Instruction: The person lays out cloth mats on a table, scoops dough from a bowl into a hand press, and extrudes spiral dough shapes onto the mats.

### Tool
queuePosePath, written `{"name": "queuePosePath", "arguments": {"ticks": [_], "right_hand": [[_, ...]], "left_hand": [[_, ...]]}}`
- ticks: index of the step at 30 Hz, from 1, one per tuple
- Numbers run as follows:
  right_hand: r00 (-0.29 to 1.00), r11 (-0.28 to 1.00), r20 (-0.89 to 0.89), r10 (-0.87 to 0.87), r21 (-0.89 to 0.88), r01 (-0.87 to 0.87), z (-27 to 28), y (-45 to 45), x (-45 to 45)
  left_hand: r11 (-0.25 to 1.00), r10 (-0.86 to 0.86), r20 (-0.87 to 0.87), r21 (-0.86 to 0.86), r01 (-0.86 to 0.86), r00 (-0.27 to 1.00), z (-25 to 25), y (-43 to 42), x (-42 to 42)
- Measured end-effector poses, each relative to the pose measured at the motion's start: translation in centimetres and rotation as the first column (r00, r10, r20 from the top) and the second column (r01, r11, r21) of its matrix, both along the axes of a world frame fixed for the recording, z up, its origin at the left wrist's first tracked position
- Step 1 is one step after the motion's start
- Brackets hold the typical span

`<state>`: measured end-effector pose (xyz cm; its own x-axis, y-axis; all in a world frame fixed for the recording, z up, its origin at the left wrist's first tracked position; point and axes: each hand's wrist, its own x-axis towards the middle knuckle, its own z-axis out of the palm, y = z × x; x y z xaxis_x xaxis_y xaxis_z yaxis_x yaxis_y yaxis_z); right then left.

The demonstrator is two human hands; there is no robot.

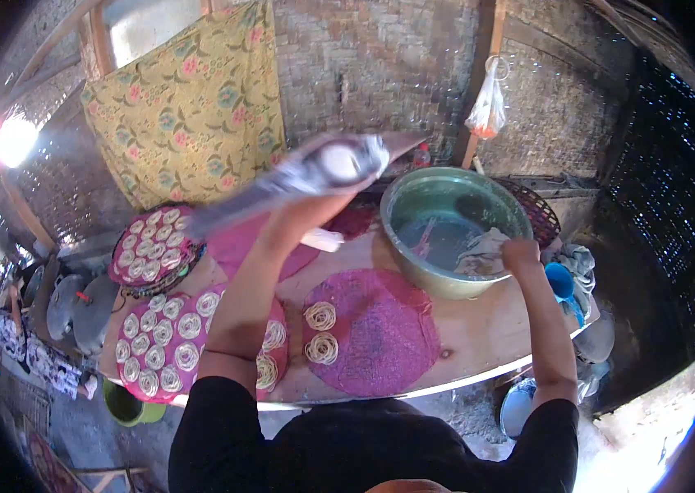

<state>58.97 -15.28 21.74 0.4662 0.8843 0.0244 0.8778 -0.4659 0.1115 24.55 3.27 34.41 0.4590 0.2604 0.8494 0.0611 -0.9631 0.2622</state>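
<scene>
My left hand (335, 201) is raised over the back of the table, beneath a blurred dark and white object (290, 177); its fingers are smeared by motion. At the right rim of the large green basin (454, 283), my right hand (520, 255) is closed on a whitish cloth (483, 253) that hangs inside. Between my arms lies a round pink mat (380, 329) with two pale coiled rings (321, 348) at its left edge. Under my left forearm, another pink mat (179, 308) carries several similar coils.
A tray of coils (150, 245) stands at the back left. Blue cups (559, 281) and crumpled cloth (579, 261) sit right of the basin. A plastic bag (487, 107) hangs on the wall post. Another person (31, 337) is at the far left.
</scene>
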Motion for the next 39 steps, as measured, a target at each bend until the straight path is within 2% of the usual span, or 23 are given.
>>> {"name": "queuePosePath", "arguments": {"ticks": [1, 3, 4, 5, 7, 9, 10, 12, 14, 16, 17, 19, 20, 21, 22, 25, 27, 28, 30, 31, 35, 37, 39], "right_hand": [[0.975, 1.000, 0.222, -0.008, -0.013, 0.011, -0.1, 0.0, -0.9], [0.965, 0.997, 0.258, 0.036, 0.061, -0.054, 1.7, 1.1, -3.0], [0.957, 0.905, 0.014, 0.290, 0.322, -0.279, 2.2, 2.1, -5.4], [0.809, 0.712, -0.165, 0.564, 0.593, -0.375, 2.1, 3.0, -7.8], [-0.077, 0.747, -0.762, 0.644, 0.647, -0.156, 0.9, 4.8, -14.0], [-0.722, 0.921, -0.579, 0.378, 0.313, 0.231, -4.0, 5.5, -19.6], [-0.871, 0.975, -0.440, 0.219, 0.135, 0.177, -0.5, 4.0, -23.2], [-0.932, 0.949, -0.290, 0.216, 0.288, 0.130, -4.6, 6.1, -24.1], [-0.831, 0.952, -0.466, 0.303, 0.195, 0.238, -5.3, 6.1, -24.5], [-0.716, 0.915, -0.570, 0.403, 0.236, 0.327, -9.6, 6.7, -20.2], [-0.690, 0.888, -0.560, 0.458, 0.318, 0.332, -7.6, 6.0, -19.4], [-0.638, 0.814, -0.519, 0.568, 0.470, 0.342, -3.4, 4.6, -18.0], [-0.483, 0.720, -0.540, 0.689, 0.583, 0.376, -1.9, 4.5, -18.4], [-0.150, 0.480, -0.459, 0.876, 0.792, 0.377, 2.1, 4.6, -20.4], [-0.152, 0.499, -0.479, 0.865, 0.784, 0.370, 3.3, 4.4, -20.6], [0.228, 0.329, -0.322, 0.919, 0.944, 0.007, 3.7, 4.0, -20.7], [0.175, 0.249, -0.197, 0.965, 0.899, -0.361, 3.4, 4.1, -20.5], [0.174, 0.253, -0.202, 0.964, 0.897, -0.362, 3.6, 3.9, -20.5], [0.259, 0.327, -0.220, 0.941, 0.790, -0.519, 4.6, 3.2, -20.5], [0.304, 0.290, -0.123, 0.945, 0.747, -0.598, 4.9, 3.1, -20.4], [0.184, 0.215, -0.119, 0.976, 0.682, -0.699, 7.1, 2.2, -21.5], [0.191, 0.517, -0.525, 0.829, 0.589, -0.621, 7.4, 1.3, -21.9], [0.145, 0.477, -0.492, 0.858, 0.660, -0.581, 5.1, 1.9, -21.4]], "left_hand": [[0.962, -0.047, 0.058, -0.268, 0.061, 0.997, 0.5, -0.5, -1.5], [0.586, -0.193, 0.355, -0.706, 0.398, 0.915, -0.6, 2.1, -4.1], [0.323, -0.192, 0.598, -0.710, 0.626, 0.778, -1.0, 2.1, -4.4], [0.217, -0.284, 0.734, -0.577, 0.787, 0.616, -1.0, 1.7, -4.2], [0.009, -0.354, 0.860, -0.391, 0.920, 0.369, -1.7, 0.3, -3.3], [-0.194, -0.262, 0.944, -0.257, 0.947, 0.202, -4.8, 0.4, -2.3], [-0.251, -0.205, 0.965, -0.213, 0.944, 0.163, -5.9, 0.2, -1.9], [-0.211, -0.094, 0.965, -0.258, 0.943, 0.244, -7.5, -0.1, -1.8], [-0.183, 0.039, 0.948, -0.303, 0.935, 0.315, -10.0, 0.6, -2.8], [0.331, 0.056, 0.721, -0.666, 0.668, 0.690, -13.0, 2.5, -5.5], [0.510, 0.210, 0.389, -0.826, 0.239, 0.897, -13.0, 1.9, -6.9], [0.554, 0.234, 0.098, -0.831, -0.049, 0.967, -16.0, -0.3, -10.2], [0.496, 0.042, 0.190, -0.856, 0.144, 0.981, -18.3, -1.1, -11.4], [0.485, 0.052, 0.197, -0.862, 0.147, 0.979, -18.2, -1.4, -11.1], [0.517, -0.043, 0.150, -0.843, 0.150, 0.988, -17.6, -2.4, -10.3], [0.457, -0.204, 0.135, -0.863, 0.216, 0.970, -12.1, -6.3, -9.0], [0.464, -0.304, 0.150, -0.839, 0.284, 0.941, -12.7, -6.1, -8.0], [0.460, -0.303, 0.152, -0.841, 0.284, 0.941, -12.7, -6.1, -8.2], [0.746, -0.204, -0.320, -0.663, -0.065, 0.925, -12.0, -5.9, -8.9], [0.659, -0.273, -0.150, -0.749, 0.071, 0.950, -13.7, -5.8, -8.2], [0.877, -0.124, -0.545, -0.451, -0.165, 0.829, -13.1, -6.7, -8.3], [0.845, -0.225, -0.555, -0.521, -0.124, 0.801, -13.3, -7.8, -8.1], [0.738, -0.418, -0.529, -0.672, -0.064, 0.739, -13.6, -8.7, -7.9]]}}
